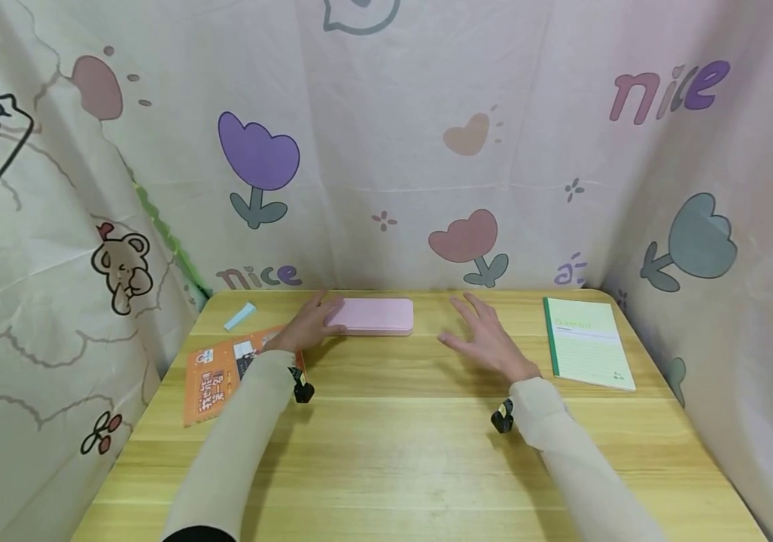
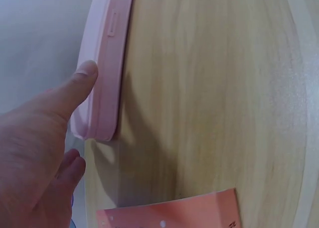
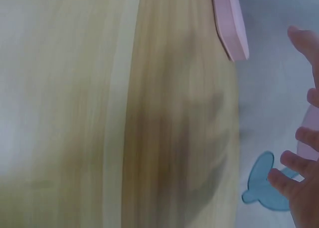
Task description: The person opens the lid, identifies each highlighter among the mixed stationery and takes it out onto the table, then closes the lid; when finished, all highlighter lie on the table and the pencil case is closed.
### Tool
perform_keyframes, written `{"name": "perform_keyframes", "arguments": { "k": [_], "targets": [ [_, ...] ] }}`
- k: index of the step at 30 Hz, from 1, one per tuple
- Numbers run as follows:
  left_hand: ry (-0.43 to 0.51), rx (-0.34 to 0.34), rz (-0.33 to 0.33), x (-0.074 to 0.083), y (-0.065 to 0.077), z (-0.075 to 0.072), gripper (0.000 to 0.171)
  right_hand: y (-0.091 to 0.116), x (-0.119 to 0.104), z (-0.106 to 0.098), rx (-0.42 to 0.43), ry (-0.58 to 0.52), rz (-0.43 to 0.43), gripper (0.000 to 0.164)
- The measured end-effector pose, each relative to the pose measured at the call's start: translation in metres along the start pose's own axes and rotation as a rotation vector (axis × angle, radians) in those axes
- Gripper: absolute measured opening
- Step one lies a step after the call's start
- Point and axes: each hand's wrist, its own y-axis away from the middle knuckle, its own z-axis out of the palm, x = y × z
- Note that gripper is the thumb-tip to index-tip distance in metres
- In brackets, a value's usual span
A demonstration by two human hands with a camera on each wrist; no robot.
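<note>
A pink pencil case (image 1: 379,315) lies lengthwise at the back of the table; its long side with a small latch (image 2: 113,24) shows in the left wrist view. My left hand (image 1: 309,322) is at the left end of the case, thumb extended at its front edge and fingers spread by the far side. In the left wrist view the thumb (image 2: 79,86) overlaps the case's side. To the right of the case, my right hand (image 1: 488,339) hovers over the table with fingers apart and nothing in them, its shadow falling on the wood.
An orange booklet (image 1: 206,391) lies partly under my left forearm, with a small light-blue strip-like object (image 1: 240,316) behind it. On the right lies a pale green notebook (image 1: 589,342). Patterned cloth (image 1: 372,150) hangs along the back and both sides of the wooden table (image 1: 400,452).
</note>
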Motion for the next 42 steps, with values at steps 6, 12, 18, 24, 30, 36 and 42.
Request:
{"name": "perform_keyframes", "arguments": {
  "k": [6,12,18,24,30,36,42],
  "targets": [
    [-0.009,0.004,0.043,0.003,0.001,0.002,0.072,-0.014,-0.012,0.016,-0.043,-0.024,-0.023,0.088],
    [-0.02,-0.008,0.078,0.001,0.0,0.007,0.06,-0.025,-0.02,0.029,-0.067,-0.026,-0.047,0.089],
    [0.029,-0.045,0.037,0.006,0.008,0.009,0.056,-0.037,-0.031,0.041,-0.116,-0.023,-0.058,0.09],
    [0.007,-0.043,0.092,0.012,0.014,0.014,0.051,-0.048,-0.038,0.052,-0.148,-0.028,-0.061,0.086],
    [-0.009,-0.04,0.163,0.014,0.019,0.023,0.051,-0.049,-0.037,0.059,-0.167,-0.022,-0.1,0.076],
    [0.02,-0.033,0.151,0.018,0.028,0.027,0.052,-0.042,-0.031,0.06,-0.161,-0.014,-0.167,0.072],
    [0.074,-0.046,0.119,0.024,0.039,0.03,0.051,-0.03,-0.03,0.054,-0.189,-0.055,-0.171,0.073]
  ]
}}
